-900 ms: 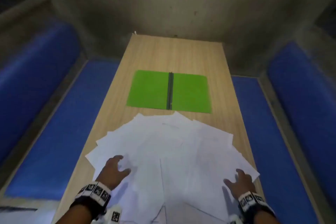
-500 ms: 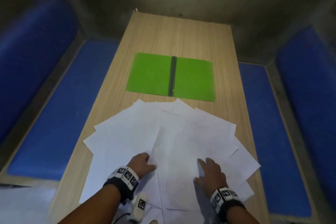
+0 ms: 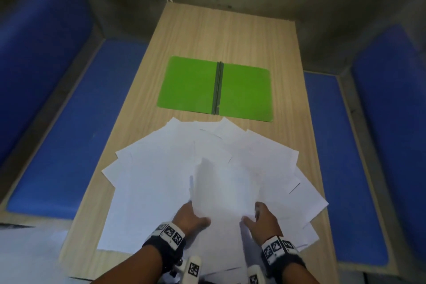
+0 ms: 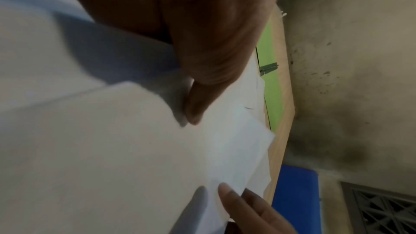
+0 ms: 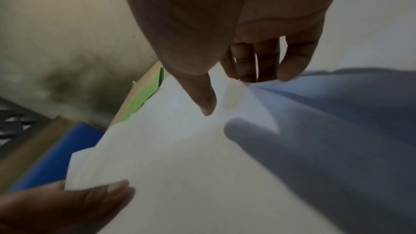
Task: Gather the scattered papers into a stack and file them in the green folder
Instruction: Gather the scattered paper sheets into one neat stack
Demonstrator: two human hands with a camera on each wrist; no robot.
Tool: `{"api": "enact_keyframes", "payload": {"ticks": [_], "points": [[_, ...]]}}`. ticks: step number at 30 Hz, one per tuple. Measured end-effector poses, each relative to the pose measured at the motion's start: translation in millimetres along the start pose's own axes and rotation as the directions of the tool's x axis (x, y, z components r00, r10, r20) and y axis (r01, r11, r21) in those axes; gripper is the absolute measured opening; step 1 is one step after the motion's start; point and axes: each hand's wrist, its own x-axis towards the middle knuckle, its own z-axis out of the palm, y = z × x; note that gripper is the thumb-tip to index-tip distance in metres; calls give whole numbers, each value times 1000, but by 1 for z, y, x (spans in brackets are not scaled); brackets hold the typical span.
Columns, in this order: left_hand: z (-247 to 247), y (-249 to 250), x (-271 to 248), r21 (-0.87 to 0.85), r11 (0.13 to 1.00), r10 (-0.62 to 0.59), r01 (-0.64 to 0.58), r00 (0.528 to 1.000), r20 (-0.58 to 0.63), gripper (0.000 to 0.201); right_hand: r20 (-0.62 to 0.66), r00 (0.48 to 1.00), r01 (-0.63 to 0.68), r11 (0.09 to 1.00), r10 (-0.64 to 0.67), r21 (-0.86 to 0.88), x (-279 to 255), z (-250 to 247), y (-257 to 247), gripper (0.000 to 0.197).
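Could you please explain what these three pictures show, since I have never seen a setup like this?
No machine here: a person wears three cameras. The head view looks down on a long wooden table between blue seats. An open green folder lies flat, and fanned white paper sheets lie nearer the person. The wrist views look along each hand. The left hand and right hand lift the middle sheets from either side, thumbs on top; how the fingers underneath lie is mostly hidden, so the grip stays unclear.

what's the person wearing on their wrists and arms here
Both forearms are bare, no sleeves. Each wrist carries a black strap with a band of white squares printed with black fiducial markers: left hand, right hand. A small white block bearing another black marker hangs below each wrist.
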Motion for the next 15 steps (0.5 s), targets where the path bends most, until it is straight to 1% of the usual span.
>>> {"api": "enact_keyframes", "payload": {"ticks": [2,4,6,7,8,10,11,13,15], "points": [[-14,9,-5,38,998,57,-54,995,-85,30,-17,999,-33,994,35,106,1,-6,0,60],[-43,12,-6,80,993,97,-84,980,-172,26,-38,997,-64,983,72,170,3,-14,5,59],[-86,8,-3,124,990,93,-63,963,-255,24,-66,994,-74,973,90,218,4,-22,12,55],[-110,3,-1,159,987,71,-22,950,-304,24,-80,992,-71,966,94,248,6,-24,16,52],[-133,-3,2,196,980,29,43,935,-353,23,-86,991,-72,957,100,281,7,-27,18,48],[-173,-18,6,218,955,-90,202,896,-435,17,-89,992,-56,937,92,345,8,-31,15,42],[-187,-26,9,227,936,-143,269,879,-455,16,-90,993,-38,934,75,356,8,-32,10,40],[-200,-38,14,298,886,-208,355,880,-428,18,-89,996,2,935,32,356,9,-32,-9,38],[-197,-42,18,374,849,-215,373,891,-401,22,-63,998,38,929,-16,368,14,-26,-30,38]]}}
